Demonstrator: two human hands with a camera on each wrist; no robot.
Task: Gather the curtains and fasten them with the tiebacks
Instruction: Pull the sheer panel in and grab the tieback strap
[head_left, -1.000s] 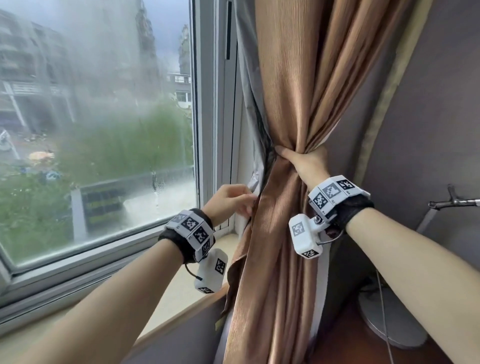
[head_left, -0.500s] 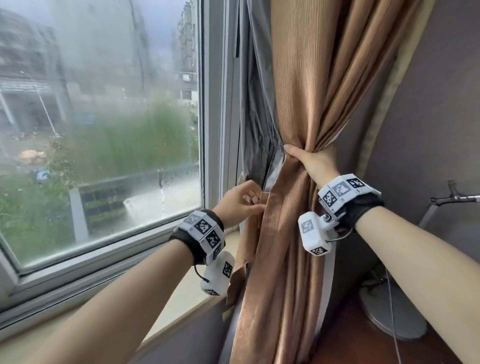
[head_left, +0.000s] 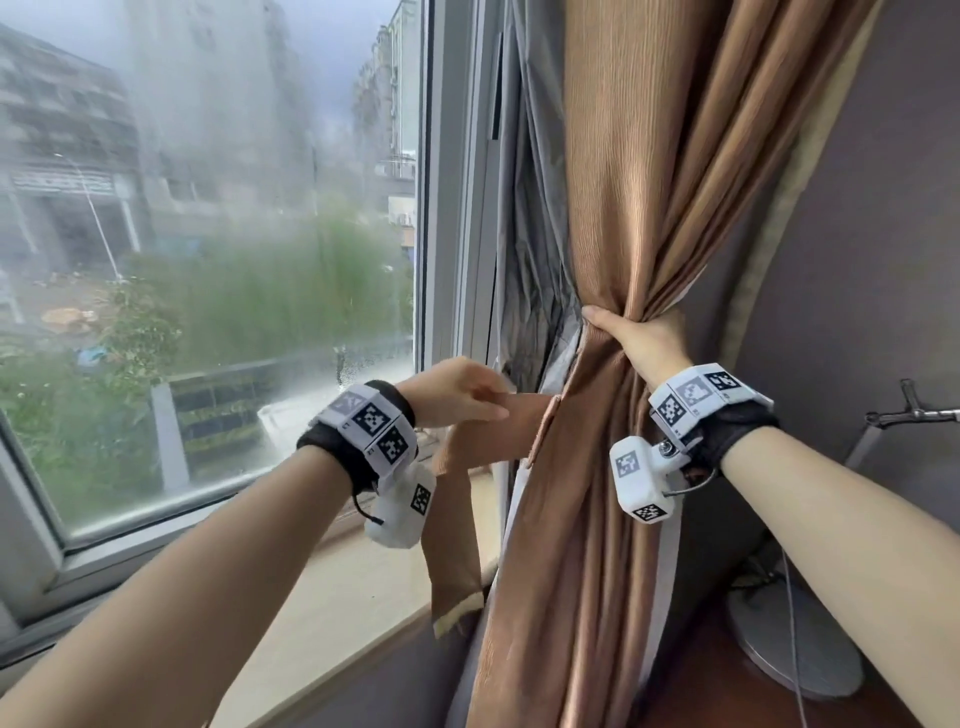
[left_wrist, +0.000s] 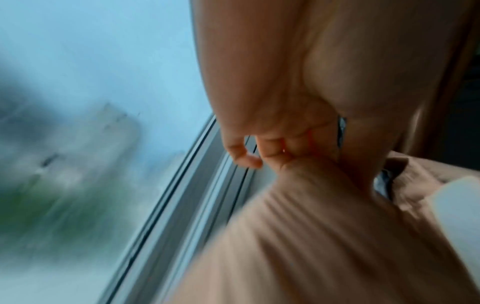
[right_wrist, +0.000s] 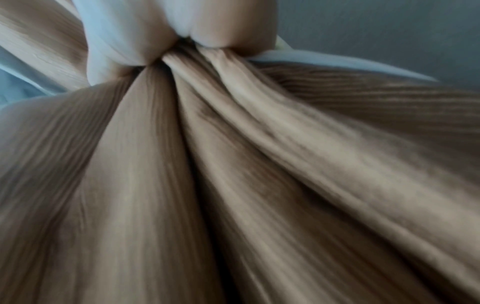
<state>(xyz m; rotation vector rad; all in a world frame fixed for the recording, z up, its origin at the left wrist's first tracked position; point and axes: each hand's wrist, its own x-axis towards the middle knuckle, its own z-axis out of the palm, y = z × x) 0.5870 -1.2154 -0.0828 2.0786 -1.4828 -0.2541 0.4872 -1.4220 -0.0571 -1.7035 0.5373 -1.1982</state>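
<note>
While the fingers of the right hand (head_left: 644, 345) are clenching around the gathered waist of the brown curtain (head_left: 618, 171), the thumb is wrapping the bunch from the window side, and the folds are fanning out above and below the grip. In the right wrist view the same fingers (right_wrist: 124, 37) are pinching the pleats into a tight knot. The fingers of the left hand (head_left: 454, 392) are pinching the brown tieback (head_left: 457, 499) at its upper end; the left wrist view, though blurred, is showing the thumb pressing ribbed fabric against the curled fingers (left_wrist: 283, 148).

From the left hand the tieback is running toward 3 o'clock to the curtain edge, and its free length is hanging toward 6 o'clock over the window sill (head_left: 332, 597), ending in a pale strip. A grey lining (head_left: 535, 291) is showing at 9 o'clock of the curtain bunch, against the window frame (head_left: 447, 208).

Both wrists are wearing black bands carrying white blocks printed with square black-and-white marker patterns; no readable writing is appearing. No containers are appearing in the views.

Compared with half a second ago, the left hand is now standing farther toward 9 o'clock from the curtain, and more of the tieback is hanging out in the open; the right hand is keeping the same grip.
</note>
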